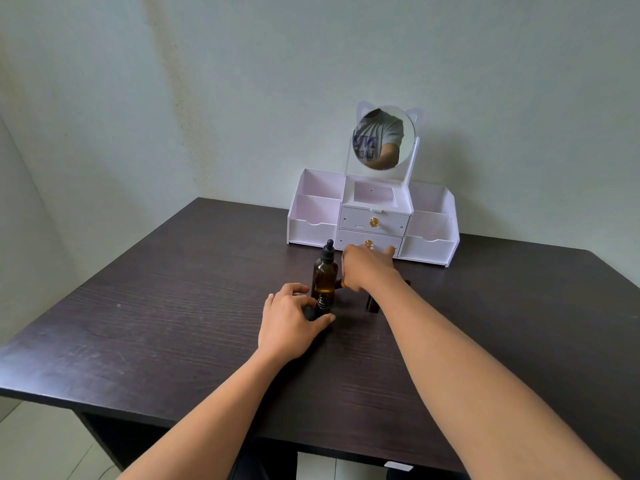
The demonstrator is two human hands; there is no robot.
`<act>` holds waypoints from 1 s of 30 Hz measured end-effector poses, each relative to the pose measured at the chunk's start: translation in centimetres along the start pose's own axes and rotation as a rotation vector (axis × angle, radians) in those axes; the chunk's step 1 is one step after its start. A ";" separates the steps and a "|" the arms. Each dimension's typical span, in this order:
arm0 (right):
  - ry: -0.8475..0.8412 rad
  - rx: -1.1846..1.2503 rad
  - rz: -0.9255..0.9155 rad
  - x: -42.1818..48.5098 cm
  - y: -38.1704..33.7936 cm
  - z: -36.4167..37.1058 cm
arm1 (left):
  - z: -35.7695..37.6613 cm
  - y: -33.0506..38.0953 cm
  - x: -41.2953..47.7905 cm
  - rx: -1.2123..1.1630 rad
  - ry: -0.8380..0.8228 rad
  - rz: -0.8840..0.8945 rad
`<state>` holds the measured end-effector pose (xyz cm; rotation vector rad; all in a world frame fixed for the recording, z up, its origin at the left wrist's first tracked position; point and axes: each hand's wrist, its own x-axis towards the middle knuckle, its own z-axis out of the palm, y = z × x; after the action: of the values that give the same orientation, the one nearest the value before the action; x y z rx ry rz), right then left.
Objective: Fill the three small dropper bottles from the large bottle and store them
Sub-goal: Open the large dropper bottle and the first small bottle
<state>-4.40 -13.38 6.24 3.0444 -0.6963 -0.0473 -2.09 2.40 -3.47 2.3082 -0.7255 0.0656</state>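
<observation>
The large amber bottle [325, 273] with a black dropper cap stands upright mid-table, holding some yellowish liquid. Just in front of it, my left hand [289, 322] grips a small dark dropper bottle [323, 303] whose threaded neck is uncapped. My right hand [367, 268] hovers low behind and to the right, fingers curled down around a small dark dropper cap [338, 282] that pokes out at its left side. A second small bottle [372, 304] stands partly hidden by my right forearm. A dark bit [407, 282] shows past the forearm; what it is cannot be told.
A white and pink desk organizer [313, 230] with two gold-knobbed drawers, open side bins and a round cat-ear mirror [382, 138] stands at the back of the dark wooden table [173, 306]. A wall is close behind it.
</observation>
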 end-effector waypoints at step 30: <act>0.388 0.648 -0.115 -1.4 0.0 -2.0 | 0.2 -0.1 0.6 0.058 -0.036 -0.016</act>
<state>-5.56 -12.74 8.23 3.5000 -0.5888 0.9119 -1.58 2.07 -3.59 2.3754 -0.7318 0.0382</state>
